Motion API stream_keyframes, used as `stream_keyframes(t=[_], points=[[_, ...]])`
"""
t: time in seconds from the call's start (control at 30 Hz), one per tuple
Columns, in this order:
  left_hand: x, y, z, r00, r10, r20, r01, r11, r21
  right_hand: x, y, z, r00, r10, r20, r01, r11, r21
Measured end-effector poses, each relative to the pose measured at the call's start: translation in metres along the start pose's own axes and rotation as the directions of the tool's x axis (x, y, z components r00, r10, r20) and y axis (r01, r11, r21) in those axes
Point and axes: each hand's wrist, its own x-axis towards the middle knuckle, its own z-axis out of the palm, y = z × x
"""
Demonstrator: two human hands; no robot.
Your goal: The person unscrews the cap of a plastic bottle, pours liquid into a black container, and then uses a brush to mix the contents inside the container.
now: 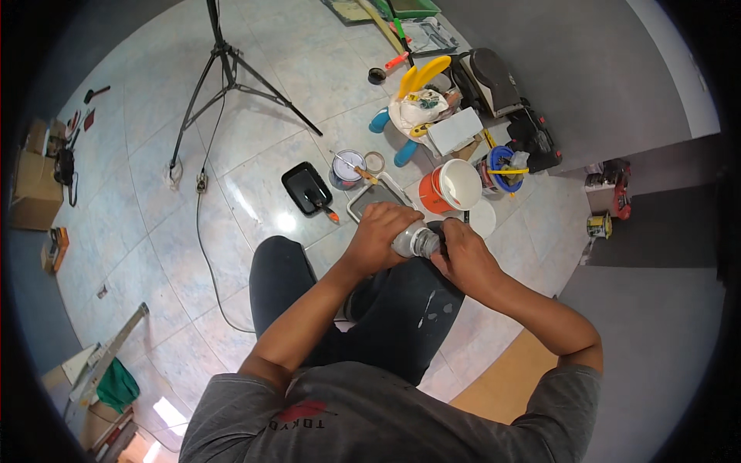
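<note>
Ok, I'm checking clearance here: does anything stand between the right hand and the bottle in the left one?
Nothing visible does: the left hand grips the clear bottle, and the right hand is right by its neck end. Whether that hand touches the bottle, I can't tell.
</note>
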Motion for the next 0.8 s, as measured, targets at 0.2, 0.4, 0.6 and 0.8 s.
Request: stream_keyframes(t=[0.2,0.4,0.6,0.8], points=[[0.002,0.003,-0.003,1.000,-0.007,-0.009,0.007,1.000,-0.013,-0.001,0.002,-0.002,0.999,0.010,-0.034,-0.008,0.999,0.037],[-0.001,-0.001,-0.006,0.999,-0.028,0.023,0.028,1.000,0.014,-0.007,0.008,0.013,0.980,0.001,-0.198,0.032,0.986,0.164],[0.002,0.000,-0.009,0.999,-0.025,0.023,0.024,0.999,0.032,-0.007,0.016,0.021,0.967,-0.115,-0.228,0.121,0.993,0.013],[0.002,0.002,-0.012,0.999,-0.030,0.031,0.029,0.999,0.024,-0.004,0.023,0.027,0.930,-0.257,-0.264,0.232,0.965,-0.124]])
